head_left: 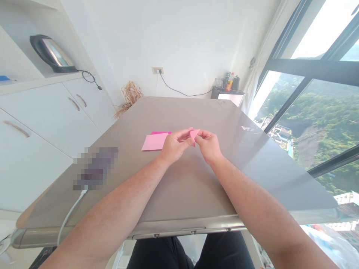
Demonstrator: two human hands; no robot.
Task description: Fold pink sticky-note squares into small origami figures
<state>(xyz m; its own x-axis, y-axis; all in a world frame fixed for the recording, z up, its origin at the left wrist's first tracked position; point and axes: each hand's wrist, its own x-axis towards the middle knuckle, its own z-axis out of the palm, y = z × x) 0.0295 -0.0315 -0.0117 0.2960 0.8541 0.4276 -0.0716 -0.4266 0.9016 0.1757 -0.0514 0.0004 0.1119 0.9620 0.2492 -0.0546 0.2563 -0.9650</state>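
Note:
Over the middle of the table, a small folded piece of pink paper (194, 133) is held up between both hands. My left hand (178, 142) pinches its left side with thumb and fingers. On the other side, my right hand (209, 145) grips the paper's right edge between thumb and forefinger. The paper shows a pointed, triangular shape; its lower part is partly hidden by the fingers. Left of my left hand lies a light pink sheet (153, 142), with a brighter pink sheet (160, 132) showing behind its far edge.
The brown-grey table (179, 112) reaches towards the white wall. A blurred-out device (97, 168) with a white cable (68, 215) lies at left. Scraps (246, 128) lie at right. Beyond stand dried stalks (130, 95), a kettle (53, 54) on a shelf and a bottle (229, 82).

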